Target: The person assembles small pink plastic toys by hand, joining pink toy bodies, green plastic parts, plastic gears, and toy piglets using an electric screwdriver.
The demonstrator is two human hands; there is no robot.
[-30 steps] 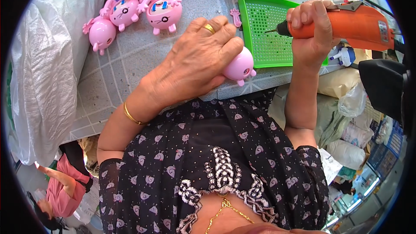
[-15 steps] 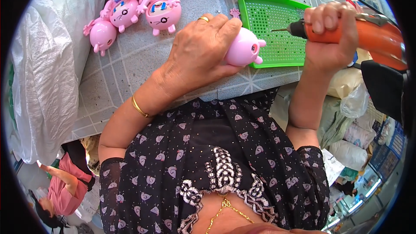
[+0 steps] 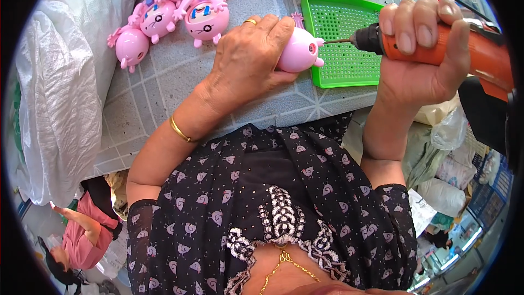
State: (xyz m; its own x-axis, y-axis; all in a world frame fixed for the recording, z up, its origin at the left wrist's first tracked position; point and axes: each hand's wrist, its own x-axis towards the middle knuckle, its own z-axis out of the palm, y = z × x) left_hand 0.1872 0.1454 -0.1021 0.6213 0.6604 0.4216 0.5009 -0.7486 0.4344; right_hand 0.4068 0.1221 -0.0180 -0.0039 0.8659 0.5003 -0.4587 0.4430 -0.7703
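Note:
My left hand [image 3: 254, 49] is closed round a rounded pink plastic toy [image 3: 297, 50]. A recessed hole on the toy's right end faces the tool, with small pink nubs beside it. In my right hand [image 3: 423, 49] lies an orange electric screwdriver [image 3: 393, 46], pointing left. Its thin bit reaches close to the toy's right end; whether it touches cannot be made out. Beneath the bit and beside the toy rests a green perforated tray [image 3: 349, 79] on the table. My left fingers hide the toy's left part.
Several pink toys with cartoon faces [image 3: 207, 19] crowd the far side of the grey patterned table [image 3: 131, 125]. A white woven sack [image 3: 60, 93] hangs over the left edge. Bags [image 3: 442, 186] lie at the right. A person in pink [image 3: 84, 235] is at lower left.
The screwdriver has come left and its bit is now close by the toy's end. My left hand and the toy have shifted slightly left and up.

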